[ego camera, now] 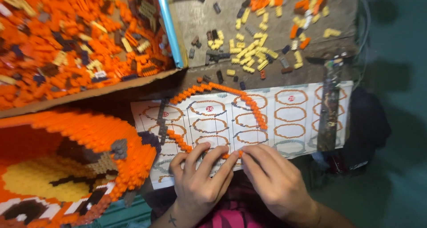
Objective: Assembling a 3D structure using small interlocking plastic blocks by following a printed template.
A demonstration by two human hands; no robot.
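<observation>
Both hands, left hand (200, 177) and right hand (271, 177), pinch one orange brick ring (222, 117) over one instruction sheet (293, 117).

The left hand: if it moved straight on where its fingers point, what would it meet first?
Probably the orange brick chain on the instruction sheet; the left hand already touches its near end, fingers pointing up-right.

surface: worn grey wooden table (195, 14) | far: loose yellow, orange and dark bricks (249, 46) scattered on it | far left: cardboard box (89, 92) heaped with orange bricks | middle: white instruction sheet (293, 117) printed with oval rings | on sheet: curved orange brick ring (249, 101) | near left: large orange brick model (66, 166)
</observation>
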